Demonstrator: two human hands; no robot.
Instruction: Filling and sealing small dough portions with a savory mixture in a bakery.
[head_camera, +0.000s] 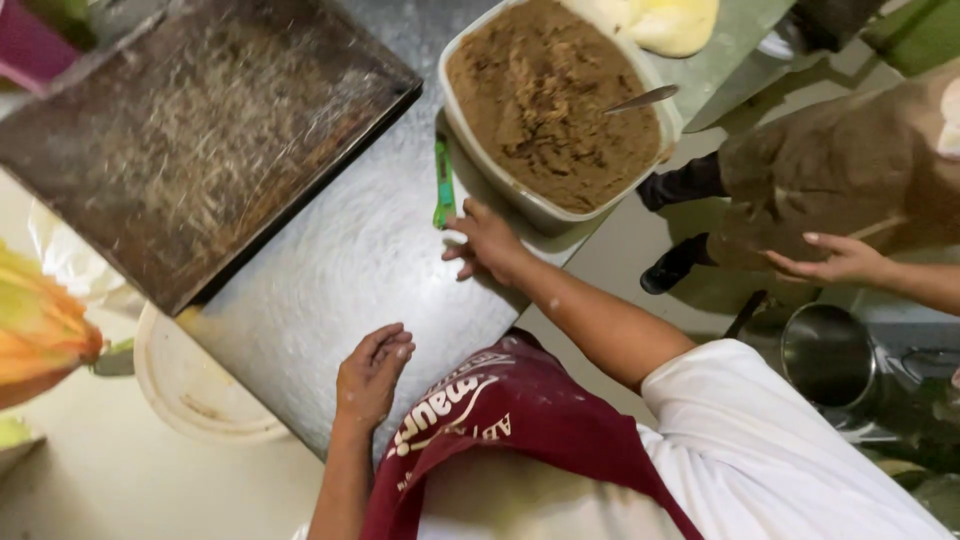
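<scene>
Both hands rest on the brushed steel counter (340, 270), neither grasping anything. The left hand (372, 375) lies at the counter's near edge, fingers loosely curled, palm turned partly up, released. The right hand (485, 240) lies further in, fingers spread flat on the metal, released as well; its fingertips sit just beside the lower end of a small flat green plastic tool (443, 182), though contact cannot be confirmed.

Directly beyond the right hand stands a pale rectangular plastic tub (520, 195) filled with coarse brown paste (545, 110). A metal spoon (640, 98) is stuck in the paste, handle pointing away to the right. A lump of pale yellow dough (665, 22) lies beyond the tub.

Beyond the left hand, well apart from it, a large dark worn baking tray (195, 140) rests tilted over the counter. A round white plastic lid (195, 385) sits left of the left hand, below counter level.

Another person's hand (835, 258) shows far right of the right hand, open, above a steel pot (828, 352).
</scene>
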